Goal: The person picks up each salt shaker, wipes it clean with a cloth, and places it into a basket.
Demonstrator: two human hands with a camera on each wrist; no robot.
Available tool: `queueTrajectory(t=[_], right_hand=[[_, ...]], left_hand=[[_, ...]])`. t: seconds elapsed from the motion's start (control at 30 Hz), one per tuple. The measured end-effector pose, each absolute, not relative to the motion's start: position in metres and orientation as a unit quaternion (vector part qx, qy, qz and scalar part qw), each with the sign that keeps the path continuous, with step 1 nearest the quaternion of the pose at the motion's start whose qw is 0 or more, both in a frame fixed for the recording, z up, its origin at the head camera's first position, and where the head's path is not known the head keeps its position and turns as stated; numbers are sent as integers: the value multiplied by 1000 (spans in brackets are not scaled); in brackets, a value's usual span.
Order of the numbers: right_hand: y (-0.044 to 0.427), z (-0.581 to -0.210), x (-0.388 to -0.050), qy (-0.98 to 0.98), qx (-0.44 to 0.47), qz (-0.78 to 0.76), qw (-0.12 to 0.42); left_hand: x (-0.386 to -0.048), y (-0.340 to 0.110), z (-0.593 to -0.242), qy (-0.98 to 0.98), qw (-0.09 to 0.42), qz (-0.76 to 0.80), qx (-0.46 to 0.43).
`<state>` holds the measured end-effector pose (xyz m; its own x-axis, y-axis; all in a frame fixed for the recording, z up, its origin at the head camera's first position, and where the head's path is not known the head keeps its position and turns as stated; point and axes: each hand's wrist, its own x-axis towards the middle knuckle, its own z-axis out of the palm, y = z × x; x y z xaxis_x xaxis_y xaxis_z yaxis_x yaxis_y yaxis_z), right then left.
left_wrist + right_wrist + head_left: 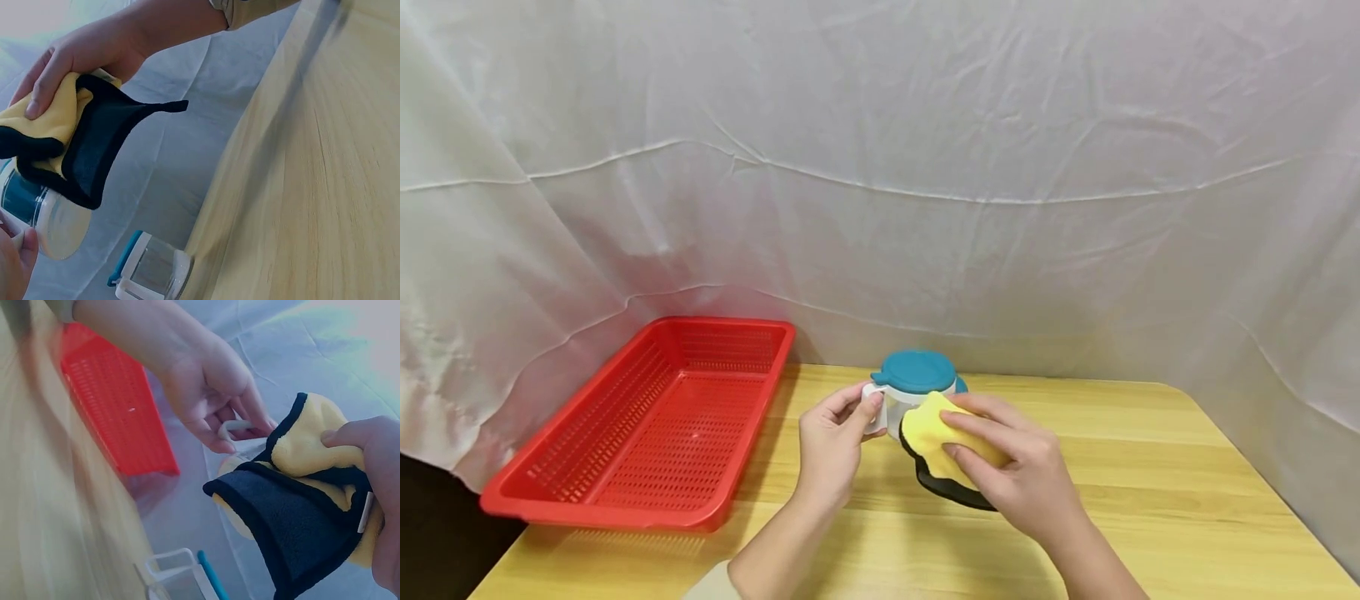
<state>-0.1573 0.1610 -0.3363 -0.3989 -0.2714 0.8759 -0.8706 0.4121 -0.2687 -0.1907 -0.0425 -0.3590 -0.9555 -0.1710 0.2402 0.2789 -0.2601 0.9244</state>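
Note:
My left hand (833, 437) grips the white handle (872, 408) of a clear jar (901, 403) with a teal lid (917, 372). The jar is held above the table; its pale base (64, 228) shows in the left wrist view. My right hand (1018, 458) pinches a folded yellow cloth (928, 432) with a dark underside and black edging, against the jar's side. The cloth hides much of the jar. A second jar (155, 265), also teal-lidded with a white handle, stands on the table; in the head view it is mostly hidden behind the held one.
To the left sits a red perforated plastic basket (730, 467), partly over the table's left edge. The wooden table (1150, 483) extends to the right. A pale fabric curtain (880, 250) hangs behind and on both sides.

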Motion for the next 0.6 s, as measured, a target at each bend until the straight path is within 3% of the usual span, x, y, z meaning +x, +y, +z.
queueTrajectory(t=[0.4, 0.6], right_hand=[[138, -354, -155, -753, 411, 318, 403], [140, -351, -153, -760, 405, 348, 370]], left_hand=[[-187, -39, -363, -628, 170, -757, -64], [-188, -41, -361, -622, 167, -763, -55]])
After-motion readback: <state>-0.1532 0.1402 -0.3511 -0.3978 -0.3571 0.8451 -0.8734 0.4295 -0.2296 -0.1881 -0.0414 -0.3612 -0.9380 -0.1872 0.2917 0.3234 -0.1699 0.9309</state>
